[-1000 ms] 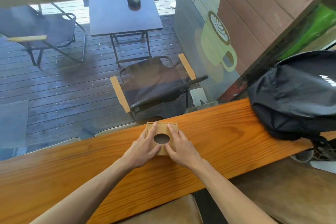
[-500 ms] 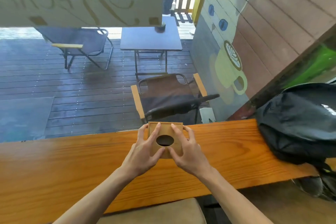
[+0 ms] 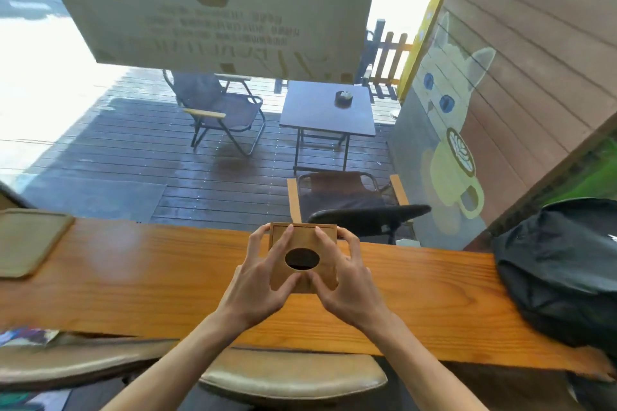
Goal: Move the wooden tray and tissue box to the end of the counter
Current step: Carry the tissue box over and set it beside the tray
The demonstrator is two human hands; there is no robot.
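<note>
A square wooden tissue box (image 3: pixel 303 243) with a dark oval hole in its top is at the middle of the orange wooden counter (image 3: pixel 150 277), near the window edge. My left hand (image 3: pixel 260 280) grips its left side and my right hand (image 3: pixel 347 280) grips its right side, fingers over the top. Whether the box touches the counter I cannot tell. The wooden tray (image 3: pixel 26 243) lies flat on the counter at the far left, partly cut off by the frame edge.
A black backpack (image 3: pixel 564 270) sits on the counter's right end. Tan stool seats (image 3: pixel 293 377) stand below the near edge. A window runs along the far edge, with patio chairs and a table outside.
The view has tilted up and swung left, bringing the tray into sight. Both hands stay on the tissue box, with fingers now spread further over its top.
</note>
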